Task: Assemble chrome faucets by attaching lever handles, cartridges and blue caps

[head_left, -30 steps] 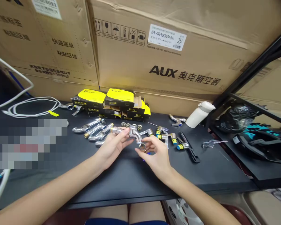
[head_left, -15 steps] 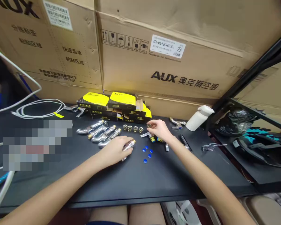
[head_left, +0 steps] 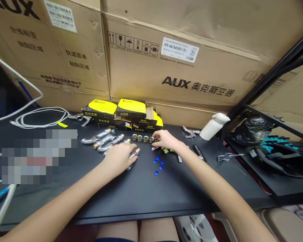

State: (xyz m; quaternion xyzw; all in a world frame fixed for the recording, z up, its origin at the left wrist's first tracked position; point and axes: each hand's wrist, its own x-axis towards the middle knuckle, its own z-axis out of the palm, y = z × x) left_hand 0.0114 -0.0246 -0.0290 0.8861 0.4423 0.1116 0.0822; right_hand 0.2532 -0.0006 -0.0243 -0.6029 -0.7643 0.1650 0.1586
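Note:
My left hand [head_left: 120,157] is closed around a chrome faucet body [head_left: 133,154] with a brass threaded end, low over the table. Beside it lie several more chrome faucet bodies [head_left: 110,143], partly covered by the hand. My right hand [head_left: 165,139] is at the right end of a row of small brass-and-chrome rings [head_left: 145,138]. Its thumb and index finger are apart around the last ring [head_left: 157,139], and the thumb is close to a chrome lever handle [head_left: 154,148]. Under the right hand, yellow-and-black parts [head_left: 166,151] are partly hidden. Several blue round caps [head_left: 161,167] lie in front.
Black-and-yellow boxes [head_left: 103,107] are stacked at the back against large cartons [head_left: 141,74]. A white bottle [head_left: 214,126] and another faucet [head_left: 191,132] stand at the right. A coiled white cable [head_left: 40,117] lies left. A black-and-teal helmet [head_left: 282,161] sits on the far right.
The ring my right hand held has come down to the end of the row, and that hand has moved left and lower. My left hand has shifted slightly left with the faucet body.

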